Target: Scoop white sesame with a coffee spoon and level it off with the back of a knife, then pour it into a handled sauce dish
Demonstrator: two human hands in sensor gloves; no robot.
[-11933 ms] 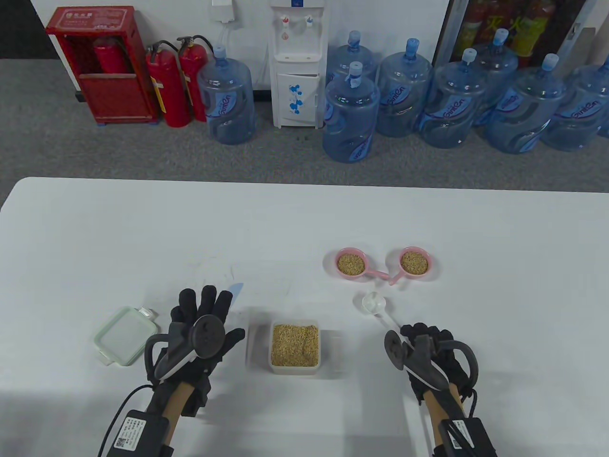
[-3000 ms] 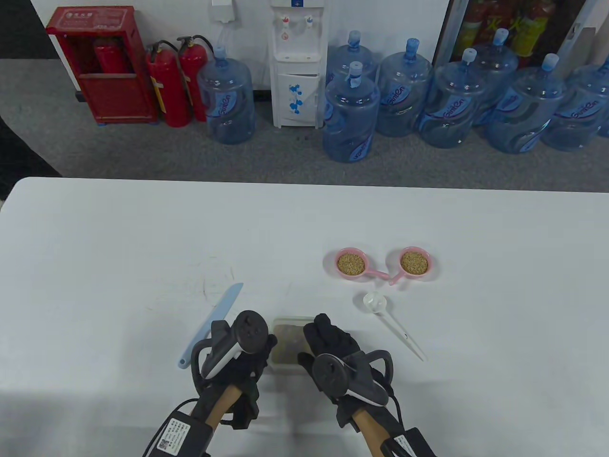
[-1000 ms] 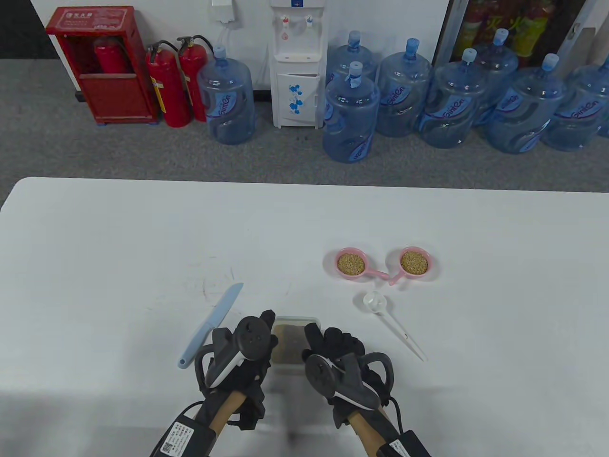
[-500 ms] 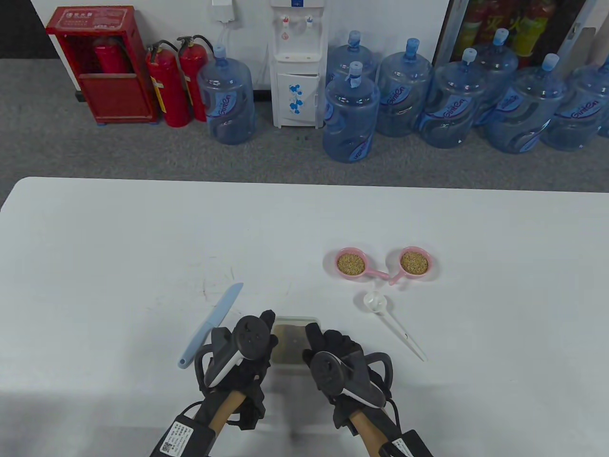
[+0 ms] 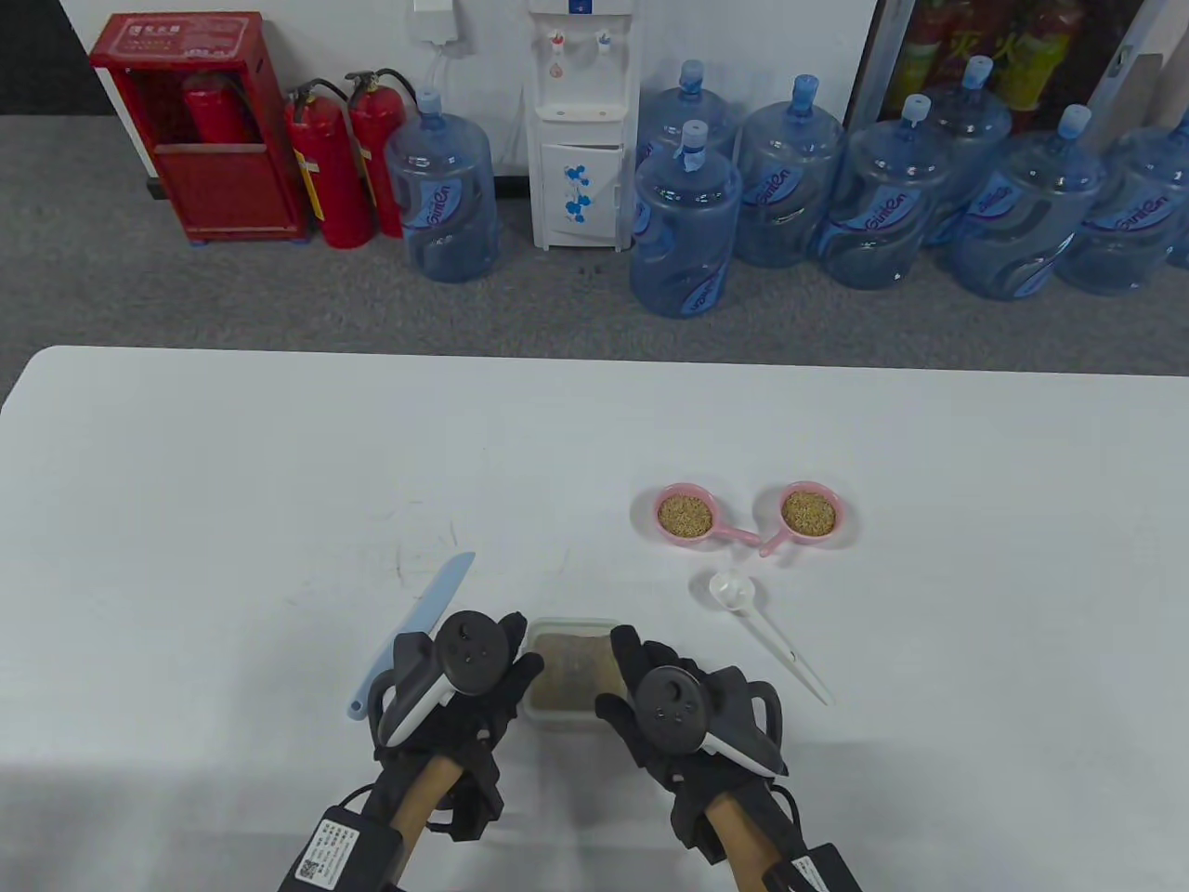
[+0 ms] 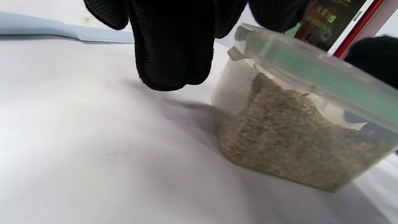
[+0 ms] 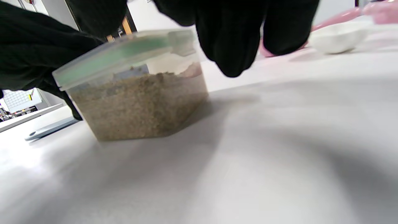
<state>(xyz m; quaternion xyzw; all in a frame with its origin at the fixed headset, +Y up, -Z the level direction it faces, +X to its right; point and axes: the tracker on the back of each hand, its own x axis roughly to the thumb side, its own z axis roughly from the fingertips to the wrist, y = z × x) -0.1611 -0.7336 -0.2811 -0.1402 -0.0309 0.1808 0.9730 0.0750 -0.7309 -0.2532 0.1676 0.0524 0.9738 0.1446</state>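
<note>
Clear plastic tub (image 5: 568, 671) of sesame, lid (image 6: 314, 73) on, between your hands | left hand (image 5: 462, 688) and right hand (image 5: 683, 711) flank it, fingers (image 6: 169, 56) loose – holding nothing | step: closing up; both pink dishes (image 5: 687, 514) filled | spoon (image 5: 760, 624), knife (image 5: 413, 632) lie on surface – next, check the lid's seated.

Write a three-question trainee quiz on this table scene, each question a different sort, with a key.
1. True or false: the sesame box has its lid on.
2. How many pink sauce dishes hold sesame?
3. The spoon lies: A) in the left hand B) on the table, right of the box C) in a dish.
Key: 1 true; 2 two; 3 B.
</note>
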